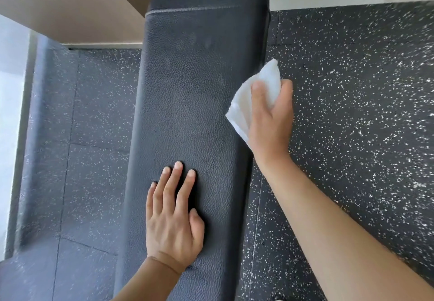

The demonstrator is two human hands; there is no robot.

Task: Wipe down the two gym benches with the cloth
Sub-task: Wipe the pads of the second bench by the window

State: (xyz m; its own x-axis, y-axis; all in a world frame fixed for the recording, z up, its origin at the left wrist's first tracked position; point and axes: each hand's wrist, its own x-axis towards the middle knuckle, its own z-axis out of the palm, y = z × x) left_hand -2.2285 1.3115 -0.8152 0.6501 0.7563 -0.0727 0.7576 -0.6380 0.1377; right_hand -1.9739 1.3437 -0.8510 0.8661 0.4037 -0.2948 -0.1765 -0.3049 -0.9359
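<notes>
A black padded bench (197,89) stands on speckled rubber floor (352,113) (flecked white); left hand (172,221) flat on it.

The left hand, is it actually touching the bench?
Touching. In the head view the left hand lies flat on the bench, its fingers spread and pressed against the black padding.

Left hand (172,218) lies flat on the black bench (195,77); right hand (270,117) grips a white cloth (246,103) at its right edge.
</notes>
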